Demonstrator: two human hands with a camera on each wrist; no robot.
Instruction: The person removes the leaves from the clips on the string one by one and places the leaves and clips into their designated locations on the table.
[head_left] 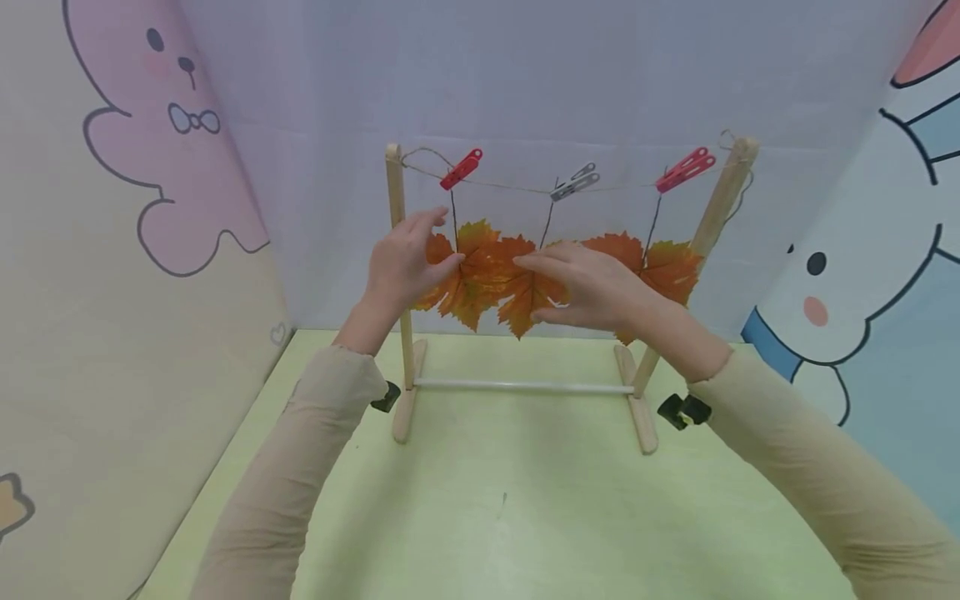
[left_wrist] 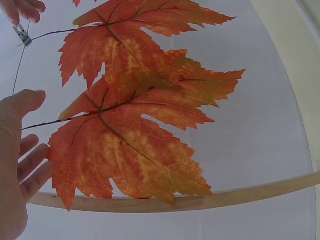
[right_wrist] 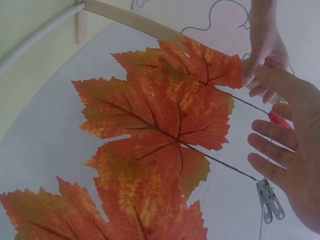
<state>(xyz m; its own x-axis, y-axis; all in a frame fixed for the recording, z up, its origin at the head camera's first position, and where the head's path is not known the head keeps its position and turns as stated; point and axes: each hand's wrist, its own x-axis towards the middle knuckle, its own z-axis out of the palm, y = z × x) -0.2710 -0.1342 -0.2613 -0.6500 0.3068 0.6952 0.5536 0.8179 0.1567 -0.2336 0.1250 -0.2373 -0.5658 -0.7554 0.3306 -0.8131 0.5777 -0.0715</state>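
Note:
Three orange-red artificial maple leaves hang by dark stems from a twine line (head_left: 510,187). A red clothespin (head_left: 461,171) clips the left leaf (head_left: 471,287), a grey clothespin (head_left: 574,183) the middle leaf (right_wrist: 167,117), and another red clothespin (head_left: 686,171) the right leaf (head_left: 675,271). My left hand (head_left: 401,258) is beside the left leaf, its fingers loosely spread below the clothespin; fingertips lie close to the leaf's edge in the left wrist view. Before the middle leaf, my right hand (head_left: 592,283) has relaxed, parted fingers and partly covers it. Neither hand grips anything.
The twine is tied between two wooden posts, left (head_left: 396,187) and right (head_left: 723,200). A white rod (head_left: 525,386) joins them low down, above the light green table (head_left: 517,492). Behind hangs a pale cloth (head_left: 517,83); cartoon-printed panels flank both sides.

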